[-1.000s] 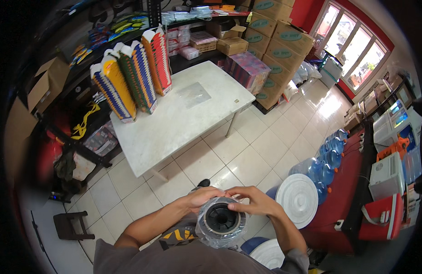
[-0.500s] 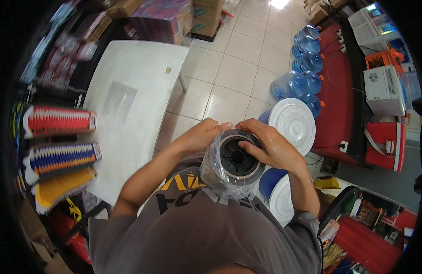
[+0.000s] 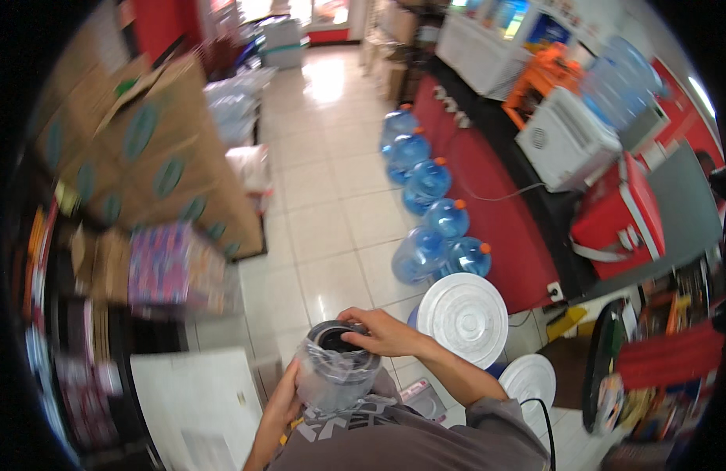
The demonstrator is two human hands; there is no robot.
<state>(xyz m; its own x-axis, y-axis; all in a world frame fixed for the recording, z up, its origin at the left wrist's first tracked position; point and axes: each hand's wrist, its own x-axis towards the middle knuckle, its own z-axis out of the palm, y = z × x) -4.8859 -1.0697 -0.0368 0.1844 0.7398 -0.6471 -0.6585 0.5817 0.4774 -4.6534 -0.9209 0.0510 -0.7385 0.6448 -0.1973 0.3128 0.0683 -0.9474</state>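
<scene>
A thick roll of clear plastic film with a black hollow core end is held upright against the front of my shirt. My left hand is wrapped round its left side, with part of the fingers hidden behind it. My right hand grips the top rim, fingers over the far edge and thumb in the dark opening. A loose, wrinkled flap of film hangs around the upper rim.
A white table stands at the lower left, with stacked cartons beyond it. White-lidded buckets are close by on the right. Several blue water jugs line the red counter. A tiled walkway runs ahead.
My view has swung up and to the right, bringing the walkway and cartons in. My left hand has shifted from the roll's top edge down to its side; my right hand stays on the rim.
</scene>
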